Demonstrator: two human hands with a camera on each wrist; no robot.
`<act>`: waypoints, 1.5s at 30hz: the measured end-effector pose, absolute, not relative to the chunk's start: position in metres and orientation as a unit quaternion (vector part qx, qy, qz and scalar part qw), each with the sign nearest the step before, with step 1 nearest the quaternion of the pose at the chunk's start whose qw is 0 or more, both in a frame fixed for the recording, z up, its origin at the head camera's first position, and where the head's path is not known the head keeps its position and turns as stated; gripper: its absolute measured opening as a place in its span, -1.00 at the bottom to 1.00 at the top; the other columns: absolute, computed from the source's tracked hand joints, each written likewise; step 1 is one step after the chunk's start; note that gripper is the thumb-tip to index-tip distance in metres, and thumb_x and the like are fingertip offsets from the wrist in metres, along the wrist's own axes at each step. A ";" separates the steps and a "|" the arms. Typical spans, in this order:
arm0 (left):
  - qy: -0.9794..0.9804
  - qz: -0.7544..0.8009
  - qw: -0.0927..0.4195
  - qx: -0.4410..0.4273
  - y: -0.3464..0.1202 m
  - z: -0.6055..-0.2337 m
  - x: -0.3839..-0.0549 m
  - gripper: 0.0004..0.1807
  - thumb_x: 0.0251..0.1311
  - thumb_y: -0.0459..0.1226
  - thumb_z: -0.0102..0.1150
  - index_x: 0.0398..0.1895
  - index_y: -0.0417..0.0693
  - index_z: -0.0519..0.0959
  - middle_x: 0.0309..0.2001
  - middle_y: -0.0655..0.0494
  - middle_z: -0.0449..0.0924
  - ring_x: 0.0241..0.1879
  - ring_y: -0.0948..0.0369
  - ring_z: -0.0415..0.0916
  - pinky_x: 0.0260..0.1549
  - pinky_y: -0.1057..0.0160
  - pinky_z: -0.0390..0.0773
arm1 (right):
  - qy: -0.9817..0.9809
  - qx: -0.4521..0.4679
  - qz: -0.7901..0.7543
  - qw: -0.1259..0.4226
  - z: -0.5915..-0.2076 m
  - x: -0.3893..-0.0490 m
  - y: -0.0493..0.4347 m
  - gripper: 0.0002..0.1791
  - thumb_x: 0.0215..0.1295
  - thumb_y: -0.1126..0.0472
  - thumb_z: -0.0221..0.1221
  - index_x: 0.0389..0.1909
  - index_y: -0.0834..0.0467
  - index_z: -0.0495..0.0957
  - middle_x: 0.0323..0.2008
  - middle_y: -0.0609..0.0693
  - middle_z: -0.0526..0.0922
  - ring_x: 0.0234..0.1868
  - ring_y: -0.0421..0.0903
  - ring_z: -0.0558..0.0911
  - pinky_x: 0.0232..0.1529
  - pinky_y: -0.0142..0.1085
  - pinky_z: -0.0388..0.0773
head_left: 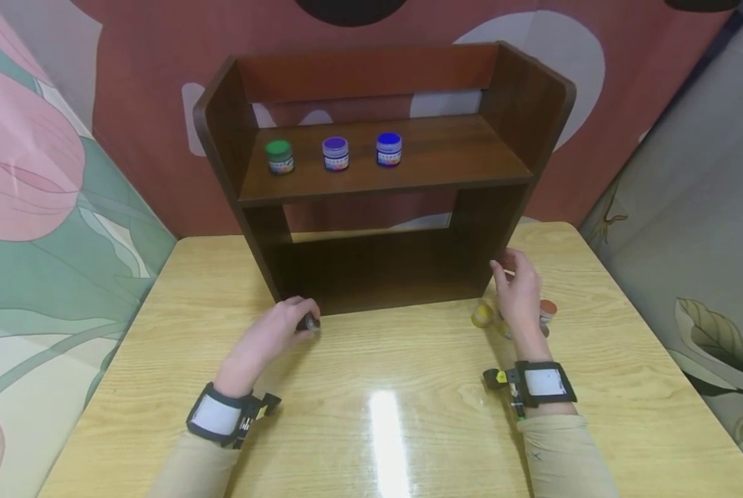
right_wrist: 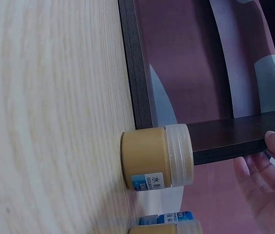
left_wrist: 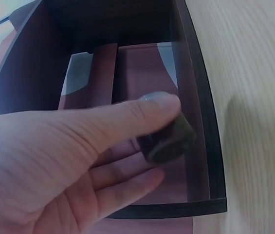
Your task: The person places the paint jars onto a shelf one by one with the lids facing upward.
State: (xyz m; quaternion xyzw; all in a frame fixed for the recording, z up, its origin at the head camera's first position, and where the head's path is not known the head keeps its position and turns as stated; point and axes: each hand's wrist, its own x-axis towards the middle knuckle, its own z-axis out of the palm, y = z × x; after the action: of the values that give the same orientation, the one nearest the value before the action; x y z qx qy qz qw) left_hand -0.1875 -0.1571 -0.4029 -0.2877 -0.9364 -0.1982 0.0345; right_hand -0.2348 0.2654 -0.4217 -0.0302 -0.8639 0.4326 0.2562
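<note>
My left hand [head_left: 274, 328] holds a small dark paint jar [left_wrist: 169, 141] between thumb and fingers, at the lower left front corner of the brown wooden shelf [head_left: 371, 180]. In the left wrist view the jar is tilted and slightly blurred, in front of the lower compartment. On the other side, my right hand [head_left: 518, 294] grips the edge of the shelf's right side panel [right_wrist: 234, 147], thumb on one face and fingers on the other. Just below that hand, an ochre-yellow paint jar [right_wrist: 144, 158] stands on the table beside the panel's foot.
On the upper board stand a green jar [head_left: 279, 158], a purple jar [head_left: 335, 153] and a blue jar [head_left: 389, 150]. An orange-lidded jar [head_left: 547, 310] and others partly hidden by the right wrist are on the light wood table [head_left: 346, 415]. A patterned wall rises behind.
</note>
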 end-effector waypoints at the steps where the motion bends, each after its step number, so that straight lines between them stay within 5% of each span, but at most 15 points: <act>1: -0.936 -0.198 0.035 -0.289 -0.156 -0.404 -0.188 -0.67 0.05 -0.42 0.53 -0.16 -0.12 0.58 -0.26 0.08 0.59 -0.28 0.15 0.58 -0.28 0.17 0.66 | -0.864 -0.031 0.433 0.254 -0.422 -0.235 0.265 -0.67 0.52 0.27 0.12 0.17 0.38 0.48 0.06 0.30 0.60 0.11 0.19 0.59 0.12 0.04 0.58; 13: -0.915 -0.211 0.060 -0.339 -0.143 -0.412 -0.193 -0.63 0.00 -0.41 0.56 -0.19 -0.12 0.56 -0.29 0.10 0.62 -0.25 0.13 0.59 -0.25 0.19 0.64 | -0.863 -0.034 0.433 0.258 -0.423 -0.235 0.270 -0.68 0.53 0.25 0.12 0.15 0.37 0.49 0.04 0.29 0.61 0.10 0.17 0.59 0.11 0.03 0.58; 22: -0.919 -0.214 0.054 -0.325 -0.140 -0.414 -0.188 -0.52 0.07 -0.45 0.50 0.09 -0.21 0.61 -0.06 -0.04 0.65 -0.12 0.08 0.66 -0.10 0.13 0.68 | -0.863 -0.036 0.434 0.258 -0.423 -0.235 0.270 -0.67 0.53 0.25 0.12 0.16 0.36 0.49 0.05 0.28 0.61 0.10 0.17 0.59 0.13 0.02 0.57; 45: -0.923 -0.175 0.046 -0.339 -0.137 -0.422 -0.186 -0.62 0.07 -0.62 0.39 -0.03 -0.23 0.67 -0.04 -0.03 0.64 -0.07 0.09 0.64 -0.06 0.16 0.66 | -0.863 -0.033 0.432 0.258 -0.422 -0.236 0.265 -0.67 0.53 0.25 0.12 0.16 0.38 0.49 0.04 0.30 0.61 0.10 0.19 0.59 0.12 0.04 0.58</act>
State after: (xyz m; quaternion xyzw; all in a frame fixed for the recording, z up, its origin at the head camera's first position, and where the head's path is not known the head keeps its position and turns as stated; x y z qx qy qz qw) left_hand -0.1865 -0.1366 -0.4220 -0.3392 -0.9232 -0.1751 0.0459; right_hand -0.2355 0.2645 -0.4215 -0.0334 -0.8634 0.4320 0.2584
